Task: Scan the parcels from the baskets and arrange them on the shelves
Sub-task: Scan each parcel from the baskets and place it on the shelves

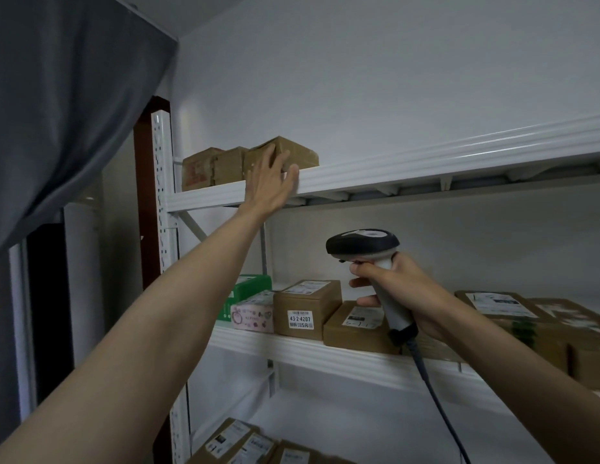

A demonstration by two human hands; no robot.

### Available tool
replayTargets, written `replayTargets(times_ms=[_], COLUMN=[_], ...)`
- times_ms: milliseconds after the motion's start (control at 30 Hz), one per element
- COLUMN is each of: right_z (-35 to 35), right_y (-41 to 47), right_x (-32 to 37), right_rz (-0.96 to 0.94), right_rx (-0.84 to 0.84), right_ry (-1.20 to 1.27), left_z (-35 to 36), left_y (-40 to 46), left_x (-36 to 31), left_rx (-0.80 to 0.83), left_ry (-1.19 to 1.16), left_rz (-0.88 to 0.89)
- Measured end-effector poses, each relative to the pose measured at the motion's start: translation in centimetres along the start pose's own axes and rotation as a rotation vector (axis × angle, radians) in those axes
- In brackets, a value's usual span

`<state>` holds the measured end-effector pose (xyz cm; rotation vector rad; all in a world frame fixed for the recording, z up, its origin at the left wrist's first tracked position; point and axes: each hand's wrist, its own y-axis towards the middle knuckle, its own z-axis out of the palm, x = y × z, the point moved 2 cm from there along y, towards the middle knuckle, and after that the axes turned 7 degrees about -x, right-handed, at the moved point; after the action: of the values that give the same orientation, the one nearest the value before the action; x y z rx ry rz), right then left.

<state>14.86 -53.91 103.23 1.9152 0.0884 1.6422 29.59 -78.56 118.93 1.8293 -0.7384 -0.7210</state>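
The person's left hand [270,182] reaches up to the top white metal shelf [425,165], fingers straight and spread, laid against the front of a brown cardboard parcel [291,154] that sits at the shelf's front lip. Nothing is gripped; the flat hand looks placed to nudge the box back or square it against its neighbours, since an overhead box is easier to push than to lift. Just left of it stand two more brown cardboard boxes [211,169], packed tight towards the perforated white upright post [160,195], which suggests the row is being filled from the corner outward.

The right hand [389,289] clenches the pale handle of a black-headed corded barcode scanner [363,244], held low and clear of the shelf, probably parked there so it stays ready while the other hand arranges.

The middle white shelf [291,344] carries a green box [248,289], a pink patterned box [253,311], a labelled brown carton marked 43-2-4207 [305,309] and flatter brown cartons [355,324], labels facing out or up for reading. Further labelled parcels [238,443] lie on the bottom level. No basket is in view.
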Motion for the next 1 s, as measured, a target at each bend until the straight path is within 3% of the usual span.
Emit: replayTargets(times_ms=[367,600,800,1000], right_z=[-1.3,-2.7,-4.9,-9.6], right_y=[-0.9,-2.5,-5.9,-13.8], right_x=[0.2,0.9,0.5,-0.4], right_rz=[0.014,0.024,0.088,0.176], right_rx=[-0.024,-0.041,-0.061,-0.11], right_ry=[-0.053,-0.083,-0.026,-0.037], left_z=[-0.2,-1.6,-4.0,-2.2], left_y=[0.8,-1.0,-8.2,-20.3], left_x=[-2.1,-3.6,-8.3,-16.3], left_rx=[0.157,-0.003,-0.295,-0.134], left_ry=[0.042,-0.049,-0.193,-0.424], left_rz=[-0.147,-0.088,-0.017,0.014])
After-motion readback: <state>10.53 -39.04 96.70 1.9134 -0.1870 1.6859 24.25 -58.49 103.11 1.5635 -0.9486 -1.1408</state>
